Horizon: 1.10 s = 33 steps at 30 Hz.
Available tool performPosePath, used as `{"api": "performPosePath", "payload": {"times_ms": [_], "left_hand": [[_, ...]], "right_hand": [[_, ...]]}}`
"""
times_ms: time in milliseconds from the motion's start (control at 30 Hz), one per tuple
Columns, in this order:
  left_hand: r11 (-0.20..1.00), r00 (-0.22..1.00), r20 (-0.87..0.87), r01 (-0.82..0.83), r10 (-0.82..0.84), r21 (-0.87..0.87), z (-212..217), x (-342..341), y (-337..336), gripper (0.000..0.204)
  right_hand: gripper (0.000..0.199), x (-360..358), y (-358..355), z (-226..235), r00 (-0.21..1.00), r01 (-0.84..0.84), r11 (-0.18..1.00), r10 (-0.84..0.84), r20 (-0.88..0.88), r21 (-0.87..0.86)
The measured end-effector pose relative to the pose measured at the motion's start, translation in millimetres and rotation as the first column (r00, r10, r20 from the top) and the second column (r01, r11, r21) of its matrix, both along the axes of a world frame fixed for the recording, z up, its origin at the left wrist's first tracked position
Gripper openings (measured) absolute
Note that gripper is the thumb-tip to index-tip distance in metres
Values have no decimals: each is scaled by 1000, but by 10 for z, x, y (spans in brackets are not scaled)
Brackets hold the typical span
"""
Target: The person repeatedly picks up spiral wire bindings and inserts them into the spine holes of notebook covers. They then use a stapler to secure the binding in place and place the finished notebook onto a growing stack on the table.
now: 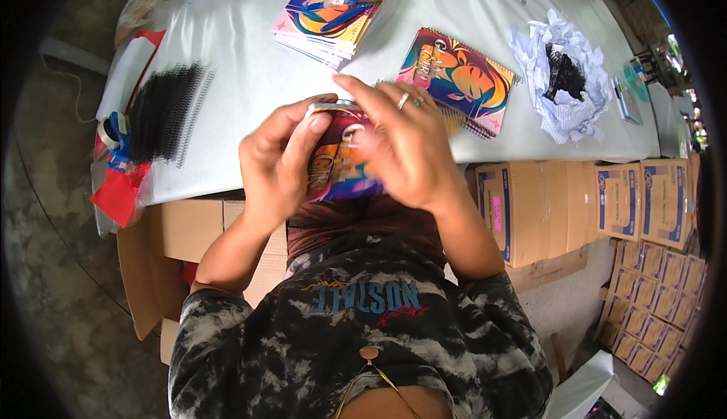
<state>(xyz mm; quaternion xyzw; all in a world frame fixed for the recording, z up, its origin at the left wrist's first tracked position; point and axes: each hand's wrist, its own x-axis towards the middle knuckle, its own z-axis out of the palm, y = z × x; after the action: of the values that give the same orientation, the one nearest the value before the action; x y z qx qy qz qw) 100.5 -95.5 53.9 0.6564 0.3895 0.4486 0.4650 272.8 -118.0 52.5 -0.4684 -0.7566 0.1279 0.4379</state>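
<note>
Notebook (331, 167) sits clamped in the left hand (277, 155); I cannot tell the grip of the right hand (411, 140).

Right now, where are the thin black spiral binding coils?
In the head view, the coils lie at the left of the white-covered table, beside the blue tape dispenser.

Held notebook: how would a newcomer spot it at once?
Start at the white-covered table and go to its near edge. There, the left hand holds a colourful notebook. Unlike the similar notebooks lying on the table, this one is off it.
</note>
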Motion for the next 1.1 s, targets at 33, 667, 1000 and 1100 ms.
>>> {"api": "performPosePath", "payload": {"times_ms": [33,667,1000,1100], "left_hand": [[994,984,177,27,-8,-108,-92,22,77,16],[963,961,-249,171,-117,208,25,115,661,50],[957,854,-500,6,145,288,-783,1476,930,26],[839,751,-562,20,346,543,-1287,1374,977,28]], "right_hand": [[36,42,18,6,999,0,964,-14,-53,-267],[29,204,72,-423,608,315,949,-203,-768,-1],[44,1027,-163,-1345,261,878,395,-870,-419,-272],[49,1069,-175,-1619,318,857,396,-910,-268,-329]]}}
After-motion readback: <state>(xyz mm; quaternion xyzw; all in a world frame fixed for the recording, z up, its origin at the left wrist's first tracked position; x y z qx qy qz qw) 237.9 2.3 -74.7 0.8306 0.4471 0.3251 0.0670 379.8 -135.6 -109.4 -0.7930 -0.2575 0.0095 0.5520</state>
